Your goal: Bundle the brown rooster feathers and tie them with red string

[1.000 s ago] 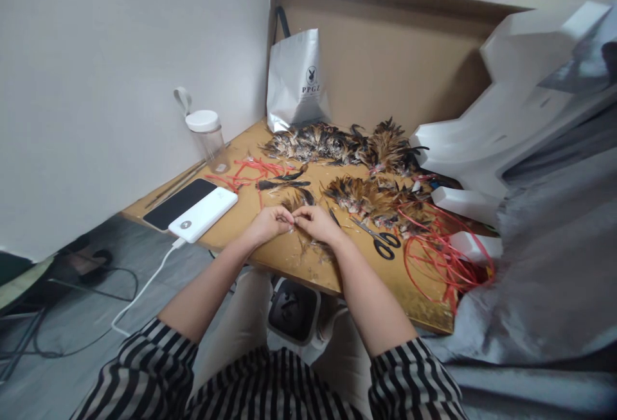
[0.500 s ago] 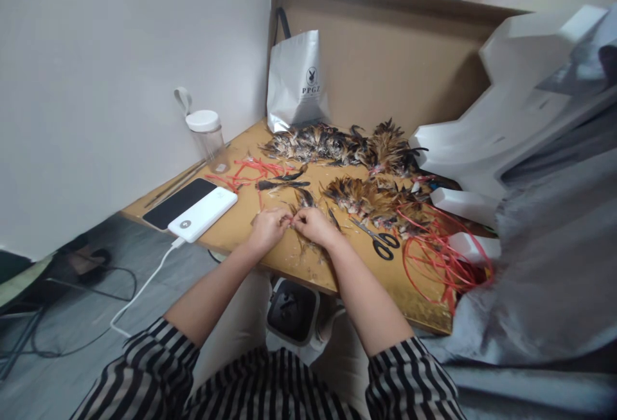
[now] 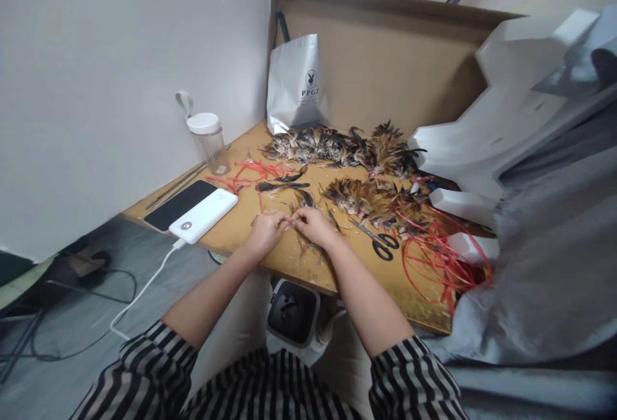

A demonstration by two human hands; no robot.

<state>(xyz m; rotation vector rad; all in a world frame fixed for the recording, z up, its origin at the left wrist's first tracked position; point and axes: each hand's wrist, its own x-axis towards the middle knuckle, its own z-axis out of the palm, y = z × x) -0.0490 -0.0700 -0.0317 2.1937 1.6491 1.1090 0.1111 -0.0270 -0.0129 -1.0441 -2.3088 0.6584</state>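
My left hand (image 3: 268, 230) and my right hand (image 3: 313, 226) meet fingertip to fingertip above the near part of the wooden table (image 3: 284, 254). Both are closed in a pinch. Something tiny and pale reddish shows between the fingertips, too small to name. A small tuft of dark and brown feathers (image 3: 304, 199) sticks out just beyond my right fingers; whether it is in their grip I cannot tell. Loose feather bits (image 3: 313, 252) lie beneath my right wrist. To the right rest black-handled scissors (image 3: 378, 240), by a row of golden-brown feather bunches (image 3: 371, 198).
Darker feather bunches (image 3: 328, 145) line the back, before a silver bag (image 3: 294, 86). Red strips (image 3: 255, 171) lie left, a red string tangle (image 3: 443, 253) right. A lidded bottle (image 3: 209, 147), phone (image 3: 180, 205) and cabled power bank (image 3: 205, 216) occupy the left. Below is a bin (image 3: 293, 311).
My fingertips have shifted very slightly while staying pinched together. The view has tilted a little; the things on the table lie as before.
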